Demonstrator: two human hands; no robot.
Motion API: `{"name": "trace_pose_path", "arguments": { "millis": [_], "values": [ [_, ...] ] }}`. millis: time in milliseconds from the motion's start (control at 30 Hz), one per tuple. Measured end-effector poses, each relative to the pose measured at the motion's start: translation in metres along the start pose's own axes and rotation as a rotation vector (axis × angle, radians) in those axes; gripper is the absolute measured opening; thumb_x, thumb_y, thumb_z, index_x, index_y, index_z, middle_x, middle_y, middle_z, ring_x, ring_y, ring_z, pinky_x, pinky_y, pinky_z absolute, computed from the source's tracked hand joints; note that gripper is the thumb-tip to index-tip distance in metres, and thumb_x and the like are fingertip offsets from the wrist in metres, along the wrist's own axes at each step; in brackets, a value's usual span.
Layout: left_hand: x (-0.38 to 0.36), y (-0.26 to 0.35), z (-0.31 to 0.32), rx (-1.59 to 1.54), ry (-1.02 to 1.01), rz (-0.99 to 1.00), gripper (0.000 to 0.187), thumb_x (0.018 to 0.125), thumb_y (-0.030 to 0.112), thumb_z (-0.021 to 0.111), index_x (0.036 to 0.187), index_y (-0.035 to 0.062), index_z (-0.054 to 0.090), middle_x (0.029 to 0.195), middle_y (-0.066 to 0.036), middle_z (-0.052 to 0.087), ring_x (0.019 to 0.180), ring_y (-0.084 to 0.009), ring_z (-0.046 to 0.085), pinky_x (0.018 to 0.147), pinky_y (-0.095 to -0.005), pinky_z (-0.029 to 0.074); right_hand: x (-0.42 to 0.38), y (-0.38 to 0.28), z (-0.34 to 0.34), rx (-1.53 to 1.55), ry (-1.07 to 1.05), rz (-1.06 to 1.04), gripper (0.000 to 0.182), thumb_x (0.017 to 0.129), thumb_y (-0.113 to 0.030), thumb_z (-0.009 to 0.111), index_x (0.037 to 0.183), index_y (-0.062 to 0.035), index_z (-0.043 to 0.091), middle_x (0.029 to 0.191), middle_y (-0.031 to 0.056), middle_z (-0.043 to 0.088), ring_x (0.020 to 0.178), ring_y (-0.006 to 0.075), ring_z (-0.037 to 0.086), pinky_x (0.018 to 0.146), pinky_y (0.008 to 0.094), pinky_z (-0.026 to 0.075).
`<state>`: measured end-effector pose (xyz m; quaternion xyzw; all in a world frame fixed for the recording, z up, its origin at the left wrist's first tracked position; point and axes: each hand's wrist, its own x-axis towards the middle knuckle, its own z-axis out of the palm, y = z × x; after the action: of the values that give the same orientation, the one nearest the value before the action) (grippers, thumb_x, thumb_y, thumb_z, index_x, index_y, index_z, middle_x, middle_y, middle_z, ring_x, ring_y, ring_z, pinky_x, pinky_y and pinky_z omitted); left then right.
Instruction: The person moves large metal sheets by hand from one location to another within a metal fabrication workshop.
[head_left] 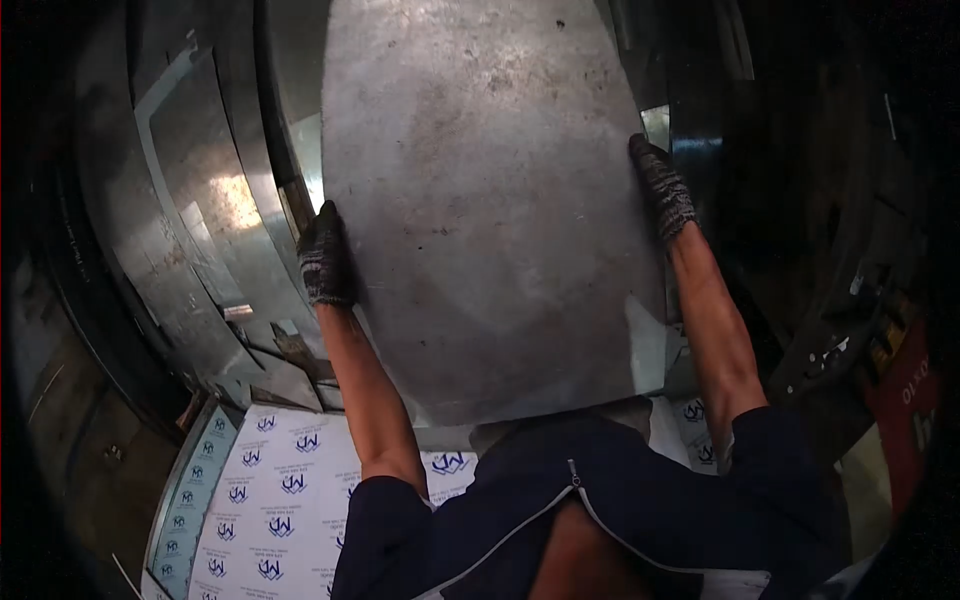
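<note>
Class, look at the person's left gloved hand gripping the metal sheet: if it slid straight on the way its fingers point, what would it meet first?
Probably the stacked metal sheets just beyond the left hand; depth is unclear.

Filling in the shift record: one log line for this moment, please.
left hand: grips sheet's left edge | right hand: grips right edge | metal sheet: held

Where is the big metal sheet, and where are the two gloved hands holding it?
metal sheet (490, 200), head view, on the middle of its grey face.
left hand (325, 262), head view, on the back of the glove at the sheet's left edge.
right hand (663, 188), head view, on the glove gripping the right edge.
</note>
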<state>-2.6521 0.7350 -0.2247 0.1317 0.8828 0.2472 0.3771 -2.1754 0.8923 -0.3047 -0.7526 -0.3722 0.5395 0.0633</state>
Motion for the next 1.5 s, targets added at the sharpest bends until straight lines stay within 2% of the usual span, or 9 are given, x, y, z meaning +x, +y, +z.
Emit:
{"name": "trace_pose_path", "arguments": {
  "millis": [67, 133, 233, 367, 500, 567, 667, 900, 1500],
  "values": [
    [-0.002, 0.007, -0.009, 0.025, -0.003, 0.012, 0.042, 0.099, 0.037, 0.056, 0.114, -0.0009, 0.069, 0.099, -0.01, 0.072, 0.084, -0.0203, 0.061, 0.079, -0.0352, 0.049, -0.017, -0.014, -0.01, 0.013, 0.058, -0.363, 0.039, 0.103, -0.024, 0.047, 0.128, 0.0026, 0.061, 0.126, 0.0102, 0.065, 0.11, 0.021, 0.061, 0.097, 0.0322, 0.046],
    [-0.005, -0.001, -0.014, 0.379, 0.201, 0.828, 0.03, 0.101, 0.024, 0.053, 0.11, 0.001, 0.07, 0.093, -0.013, 0.07, 0.079, -0.0227, 0.06, 0.075, -0.0356, 0.049, -0.042, -0.027, -0.016, 0.078, 0.064, -0.475, 0.034, 0.104, -0.014, 0.044, 0.131, 0.0012, 0.059, 0.131, 0.0092, 0.063, 0.113, 0.02, 0.061, 0.098, 0.0312, 0.047],
    [-0.028, -0.006, -0.013, 0.159, 0.26, 0.842, 0.025, 0.101, 0.015, 0.05, 0.108, 0.0019, 0.07, 0.091, -0.016, 0.068, 0.079, -0.0245, 0.06, 0.075, -0.0378, 0.049, -0.062, -0.045, -0.029, 0.333, 0.115, -0.366, 0.032, 0.102, -0.019, 0.053, 0.126, -0.0018, 0.064, 0.124, 0.0064, 0.066, 0.109, 0.0146, 0.062, 0.095, 0.0273, 0.047],
    [-0.088, -0.004, -0.025, -0.431, -0.012, 0.115, 0.034, 0.098, 0.029, 0.06, 0.106, -0.0018, 0.07, 0.086, -0.004, 0.065, 0.084, -0.0157, 0.056, 0.076, -0.035, 0.048, -0.104, -0.037, -0.059, 0.031, 0.222, -0.242, 0.03, 0.102, -0.024, 0.054, 0.121, -0.0051, 0.068, 0.111, 0.0053, 0.07, 0.1, 0.0151, 0.062, 0.091, 0.0267, 0.048],
    [-0.127, -0.016, -0.033, -0.213, 0.041, 0.374, 0.031, 0.102, 0.024, 0.051, 0.108, -0.0008, 0.069, 0.1, -0.013, 0.069, 0.093, -0.0242, 0.063, 0.083, -0.0368, 0.05, -0.112, 0.034, -0.083, -0.887, 0.478, -0.828, 0.031, 0.102, -0.023, 0.053, 0.125, -0.0075, 0.065, 0.119, 0.0117, 0.064, 0.112, 0.0207, 0.058, 0.096, 0.0309, 0.046],
    [-0.135, -0.018, -0.034, -0.126, 0.076, 0.466, 0.032, 0.1, 0.026, 0.055, 0.11, -0.0001, 0.07, 0.099, -0.01, 0.07, 0.091, -0.021, 0.063, 0.082, -0.0351, 0.051, -0.121, 0.021, -0.085, -0.581, 0.435, -0.803, 0.032, 0.102, -0.023, 0.053, 0.127, -0.0071, 0.063, 0.123, 0.0133, 0.062, 0.116, 0.0222, 0.056, 0.098, 0.0314, 0.045],
    [-0.137, -0.008, -0.032, -0.092, 0.096, 0.502, 0.031, 0.098, 0.027, 0.059, 0.11, 0.0004, 0.071, 0.098, -0.008, 0.07, 0.089, -0.0187, 0.063, 0.08, -0.0334, 0.051, -0.139, -0.009, -0.089, -0.834, 0.616, -1.1, 0.019, 0.095, -0.003, 0.058, 0.113, -0.0007, 0.063, 0.086, 0.013, 0.065, 0.082, 0.0254, 0.061, 0.076, 0.0348, 0.049],
    [-0.15, 0.013, -0.035, -0.265, 0.058, 0.416, 0.027, 0.099, 0.024, 0.056, 0.101, -0.0002, 0.069, 0.093, -0.007, 0.067, 0.082, -0.0176, 0.06, 0.073, -0.0322, 0.049, -0.182, -0.051, -0.109, 0.331, 0.246, -0.267, 0.018, 0.1, -0.016, 0.057, 0.105, -0.0019, 0.067, 0.095, 0.0061, 0.069, 0.087, 0.0152, 0.062, 0.079, 0.0284, 0.049],
    [-0.19, 0.108, -0.071, -0.665, -0.158, 0.639, 0.031, 0.101, 0.036, 0.054, 0.086, 0.0103, 0.061, 0.079, 0.005, 0.052, 0.072, -0.0091, 0.046, 0.066, -0.0276, 0.041, -0.335, -0.06, -0.187, 0.699, 0.389, -0.541, 0.046, 0.094, -0.039, 0.066, 0.122, -0.0031, 0.065, 0.112, 0.0027, 0.064, 0.1, 0.0139, 0.056, 0.089, 0.0305, 0.047]
  ]
}}
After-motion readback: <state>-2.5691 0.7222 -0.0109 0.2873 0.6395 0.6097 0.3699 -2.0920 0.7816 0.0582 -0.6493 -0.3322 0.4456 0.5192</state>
